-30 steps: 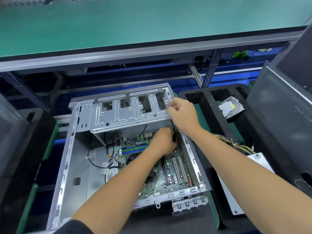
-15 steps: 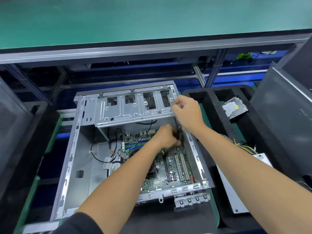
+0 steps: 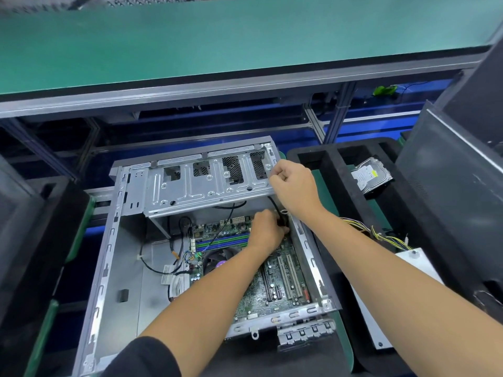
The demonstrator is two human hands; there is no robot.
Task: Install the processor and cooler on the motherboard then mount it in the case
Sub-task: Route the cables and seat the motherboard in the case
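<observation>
The grey metal case (image 3: 109,254) lies open on its side, with the green motherboard (image 3: 272,289) sitting inside it. A black cooler fan (image 3: 215,261) shows on the board, partly hidden by my left forearm. My left hand (image 3: 265,229) reaches into the case at the board's far right corner, fingers closed on the lower end of a black cable (image 3: 273,201). My right hand (image 3: 294,189) is a closed fist at the right end of the drive cage (image 3: 201,186), and the cable runs out from under it.
A hard drive (image 3: 371,175) lies in the black foam tray (image 3: 334,164) to the right. Yellow and black wires (image 3: 386,235) and a white plate (image 3: 408,270) lie beside my right arm. A dark panel (image 3: 449,200) stands far right. A green bench (image 3: 245,44) overhangs behind.
Both hands stay at the case's far right corner. The right fist has shifted slightly along the cage edge. The view itself has moved a little.
</observation>
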